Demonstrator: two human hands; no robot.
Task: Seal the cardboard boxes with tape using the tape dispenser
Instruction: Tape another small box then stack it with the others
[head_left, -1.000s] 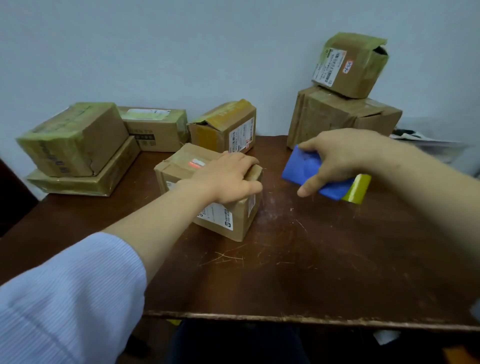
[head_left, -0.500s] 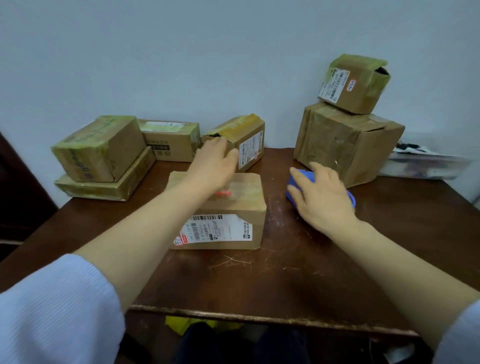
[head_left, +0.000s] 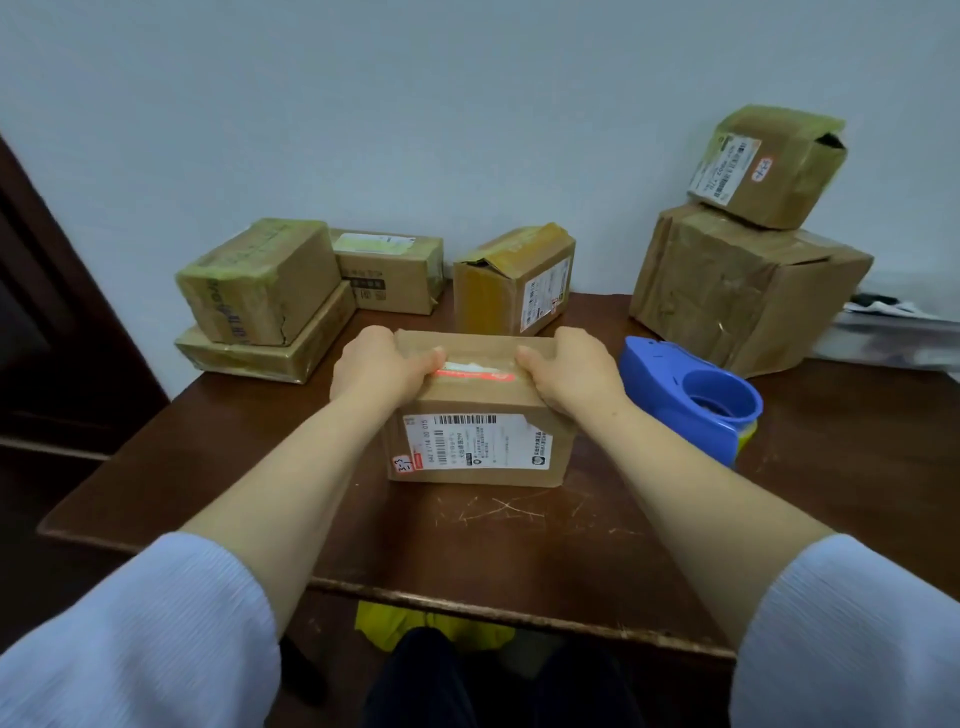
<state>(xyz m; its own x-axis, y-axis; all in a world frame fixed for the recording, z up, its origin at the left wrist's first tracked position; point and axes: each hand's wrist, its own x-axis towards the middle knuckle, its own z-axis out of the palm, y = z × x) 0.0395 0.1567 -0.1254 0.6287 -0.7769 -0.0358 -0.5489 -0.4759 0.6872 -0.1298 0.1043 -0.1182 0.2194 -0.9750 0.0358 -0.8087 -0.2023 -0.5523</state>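
Left hand (head_left: 382, 371) and right hand (head_left: 571, 371) grip the cardboard box (head_left: 478, 441) at its top; the tape dispenser (head_left: 691, 400) lies unheld just right. Taping this box seems not yet begun.

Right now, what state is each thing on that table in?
Front box: on the table, top shut, held by both hands.
Left hand: grips the box's left end.
Right hand: grips its right end.
Tape dispenser: lying beside the box, untouched.
Small stacked box: gaping at one corner.

L hand (head_left: 382, 371) + R hand (head_left: 571, 371) grip box (head_left: 478, 415) top; tape dispenser (head_left: 691, 400) just right, untouched.
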